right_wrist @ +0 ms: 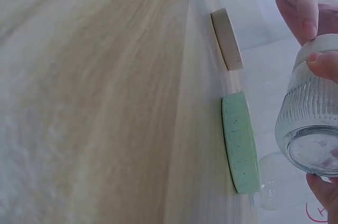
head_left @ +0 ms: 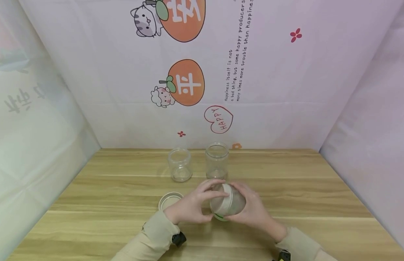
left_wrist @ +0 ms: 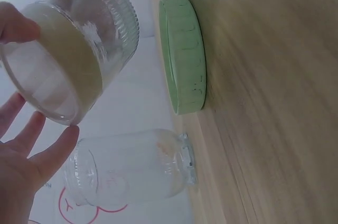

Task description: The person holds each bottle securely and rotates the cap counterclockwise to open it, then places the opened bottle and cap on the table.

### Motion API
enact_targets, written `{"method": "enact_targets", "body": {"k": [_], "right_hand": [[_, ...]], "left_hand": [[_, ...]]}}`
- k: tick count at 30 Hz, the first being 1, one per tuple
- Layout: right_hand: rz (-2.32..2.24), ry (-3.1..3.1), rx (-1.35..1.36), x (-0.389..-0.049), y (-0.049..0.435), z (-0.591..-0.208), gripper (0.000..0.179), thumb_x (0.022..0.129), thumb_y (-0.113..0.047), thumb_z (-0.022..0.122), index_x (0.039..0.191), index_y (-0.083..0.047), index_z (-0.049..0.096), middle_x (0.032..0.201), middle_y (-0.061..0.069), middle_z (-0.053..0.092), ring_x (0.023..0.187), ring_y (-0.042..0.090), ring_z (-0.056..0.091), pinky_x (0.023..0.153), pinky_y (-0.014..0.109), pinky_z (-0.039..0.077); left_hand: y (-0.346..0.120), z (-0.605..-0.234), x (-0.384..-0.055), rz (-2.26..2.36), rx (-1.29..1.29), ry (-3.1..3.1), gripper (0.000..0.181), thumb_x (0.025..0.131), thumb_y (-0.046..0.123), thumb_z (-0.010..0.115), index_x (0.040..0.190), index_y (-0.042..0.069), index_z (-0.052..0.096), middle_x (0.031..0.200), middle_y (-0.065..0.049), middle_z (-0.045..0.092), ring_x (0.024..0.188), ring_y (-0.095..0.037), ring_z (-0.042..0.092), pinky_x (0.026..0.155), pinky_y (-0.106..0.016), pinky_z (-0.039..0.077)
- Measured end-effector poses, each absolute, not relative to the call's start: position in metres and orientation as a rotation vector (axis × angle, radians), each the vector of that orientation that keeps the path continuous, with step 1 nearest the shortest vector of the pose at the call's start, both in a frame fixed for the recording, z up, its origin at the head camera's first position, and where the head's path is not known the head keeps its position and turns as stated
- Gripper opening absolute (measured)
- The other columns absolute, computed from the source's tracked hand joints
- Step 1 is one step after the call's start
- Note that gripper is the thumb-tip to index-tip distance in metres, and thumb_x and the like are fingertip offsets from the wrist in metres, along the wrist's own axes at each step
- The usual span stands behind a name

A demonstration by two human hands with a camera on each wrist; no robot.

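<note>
Between both hands, a clear glass jar point(head_left: 238, 203) with a ribbed side is held tilted on its side above the table. A cream band point(left_wrist: 74, 49) circles the end toward the left hand. Thumb and spread fingers of my left hand point(head_left: 192, 206) hold that banded end at its rim. My right hand point(head_left: 251, 209) grips the ribbed glass at the other end, thumb low and fingers over the top. Below the jar a green lid point(right_wrist: 240, 142) lies on the table, mostly hidden in the head view.
A cream lid point(head_left: 170, 196) lies beside the left wrist, partly covered by it. Two open glass jars stand farther back, a shorter jar point(head_left: 180, 165) at left and a taller jar point(head_left: 217, 162) behind the hands. A printed cloth point(head_left: 270, 90) hangs behind the wooden table point(head_left: 287, 181).
</note>
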State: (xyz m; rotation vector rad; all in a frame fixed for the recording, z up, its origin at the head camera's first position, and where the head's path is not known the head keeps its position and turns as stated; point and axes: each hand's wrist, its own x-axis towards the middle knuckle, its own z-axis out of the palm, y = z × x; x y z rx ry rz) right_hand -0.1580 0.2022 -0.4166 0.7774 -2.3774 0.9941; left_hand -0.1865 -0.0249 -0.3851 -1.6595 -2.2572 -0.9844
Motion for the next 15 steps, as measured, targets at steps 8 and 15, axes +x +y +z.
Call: {"method": "enact_targets", "body": {"k": [8, 15], "right_hand": [[0.963, -2.379, 0.790, -0.1573, 0.2041, -0.4207, 0.087, 0.049, -0.023, 0.093, 0.125, -0.006, 0.054, 0.119, 0.009, 0.060, 0.100, 0.021, 0.059, 0.077, 0.033, 0.054], [0.962, -2.368, 0.795, -0.1575, 0.2044, -0.4207, 0.086, 0.049, -0.025, 0.092, 0.124, -0.006, 0.055, 0.118, 0.008, 0.061, 0.099, 0.019, 0.059, 0.077, 0.033, 0.054]], "left_hand": [[-0.0255, -0.3862, -0.1869, -1.015, -1.652, -2.297, 0.070, 0.065, 0.000, 0.076, 0.129, 0.015, 0.054, 0.145, -0.013, 0.036, 0.135, -0.024, 0.034, 0.104, -0.039, 0.043], [-0.0243, -0.3871, -0.1867, -1.012, -1.554, -2.361, 0.069, 0.067, 0.010, 0.080, 0.131, 0.019, 0.053, 0.144, -0.005, 0.037, 0.133, -0.022, 0.037, 0.104, -0.039, 0.043]]}}
